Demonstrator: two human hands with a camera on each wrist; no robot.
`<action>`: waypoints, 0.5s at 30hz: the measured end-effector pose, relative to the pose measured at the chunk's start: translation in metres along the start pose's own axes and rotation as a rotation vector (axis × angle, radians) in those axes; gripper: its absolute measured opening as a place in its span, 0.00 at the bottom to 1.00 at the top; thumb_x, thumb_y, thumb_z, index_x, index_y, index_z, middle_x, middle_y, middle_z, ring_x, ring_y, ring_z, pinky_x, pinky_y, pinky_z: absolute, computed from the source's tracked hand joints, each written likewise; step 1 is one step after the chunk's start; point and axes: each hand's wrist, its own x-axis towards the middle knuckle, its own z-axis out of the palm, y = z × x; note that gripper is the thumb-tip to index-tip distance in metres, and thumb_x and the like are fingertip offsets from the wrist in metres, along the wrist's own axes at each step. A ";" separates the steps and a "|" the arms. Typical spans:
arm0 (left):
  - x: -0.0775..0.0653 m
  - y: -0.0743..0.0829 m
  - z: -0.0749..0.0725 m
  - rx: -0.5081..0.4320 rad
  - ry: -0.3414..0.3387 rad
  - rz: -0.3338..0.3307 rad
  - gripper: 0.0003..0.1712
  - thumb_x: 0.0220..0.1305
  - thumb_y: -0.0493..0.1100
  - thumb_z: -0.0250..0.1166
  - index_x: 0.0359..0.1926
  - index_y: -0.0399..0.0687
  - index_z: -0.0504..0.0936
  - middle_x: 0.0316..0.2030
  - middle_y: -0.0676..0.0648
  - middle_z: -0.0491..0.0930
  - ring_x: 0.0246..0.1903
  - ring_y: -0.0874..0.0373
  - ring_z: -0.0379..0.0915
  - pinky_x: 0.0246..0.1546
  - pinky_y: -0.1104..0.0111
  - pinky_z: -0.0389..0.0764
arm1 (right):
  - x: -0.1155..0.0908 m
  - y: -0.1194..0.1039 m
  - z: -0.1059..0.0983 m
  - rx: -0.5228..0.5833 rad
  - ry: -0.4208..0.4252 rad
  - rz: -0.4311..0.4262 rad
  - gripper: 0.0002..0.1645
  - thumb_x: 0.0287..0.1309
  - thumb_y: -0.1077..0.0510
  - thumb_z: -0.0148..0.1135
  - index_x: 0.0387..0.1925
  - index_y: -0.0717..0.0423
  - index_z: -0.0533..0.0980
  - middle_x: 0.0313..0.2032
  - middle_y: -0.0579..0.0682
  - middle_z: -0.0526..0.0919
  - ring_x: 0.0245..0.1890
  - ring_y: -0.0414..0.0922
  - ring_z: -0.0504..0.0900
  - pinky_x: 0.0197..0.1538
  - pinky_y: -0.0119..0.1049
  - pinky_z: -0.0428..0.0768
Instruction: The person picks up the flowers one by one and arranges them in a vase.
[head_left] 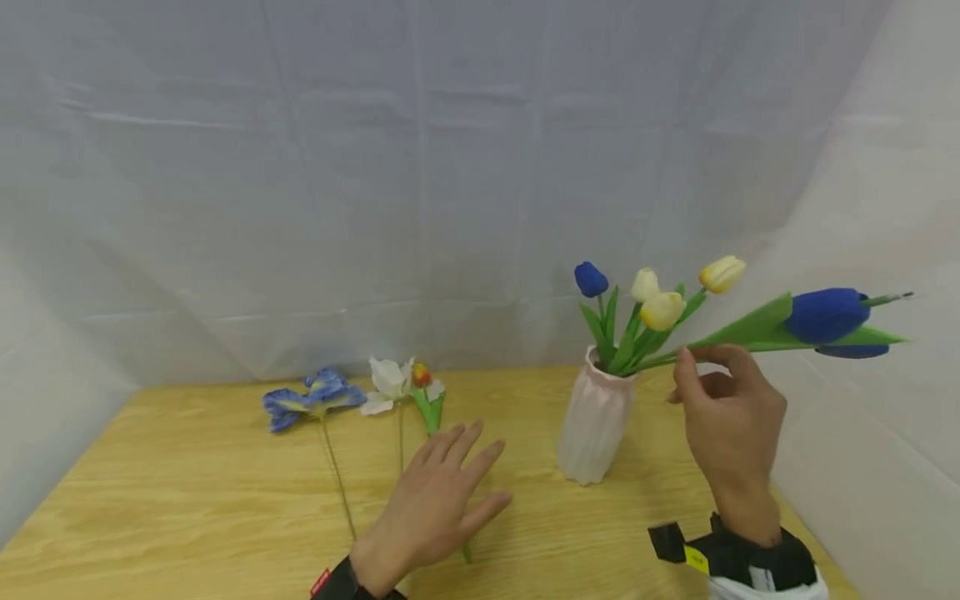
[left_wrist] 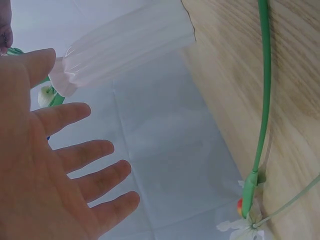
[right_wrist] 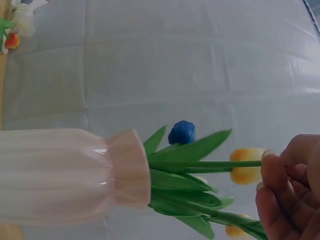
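With thumb and fingertips my right hand pinches a green stem just beyond the mouth of the pale pink vase. Blue tulips with long green leaves stretch out to the right past that hand, and a thin stem end pokes out beyond them. Standing in the vase are another blue tulip and several cream-yellow tulips. My left hand hovers palm down with spread fingers, holding nothing. In the head view it covers part of the stem of a red-orange tulip.
On the wooden table a blue iris-like flower lies at the left. A white flower lies between it and the red-orange tulip. Pale sheeting hangs behind the table and along its sides.
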 end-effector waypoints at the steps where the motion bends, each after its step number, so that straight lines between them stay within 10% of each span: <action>1: -0.001 0.000 0.001 0.006 0.004 -0.001 0.31 0.70 0.64 0.50 0.64 0.51 0.73 0.64 0.38 0.66 0.63 0.42 0.61 0.61 0.48 0.65 | -0.001 0.001 0.002 -0.022 -0.022 0.003 0.08 0.61 0.57 0.62 0.36 0.60 0.80 0.15 0.49 0.80 0.13 0.31 0.75 0.13 0.26 0.64; 15: -0.008 -0.005 0.006 -0.027 -0.042 -0.054 0.31 0.68 0.63 0.53 0.65 0.51 0.72 0.65 0.39 0.65 0.63 0.41 0.61 0.61 0.46 0.64 | -0.003 0.011 0.025 -0.167 -0.211 -0.036 0.10 0.62 0.56 0.62 0.36 0.60 0.82 0.15 0.47 0.81 0.10 0.35 0.73 0.09 0.27 0.63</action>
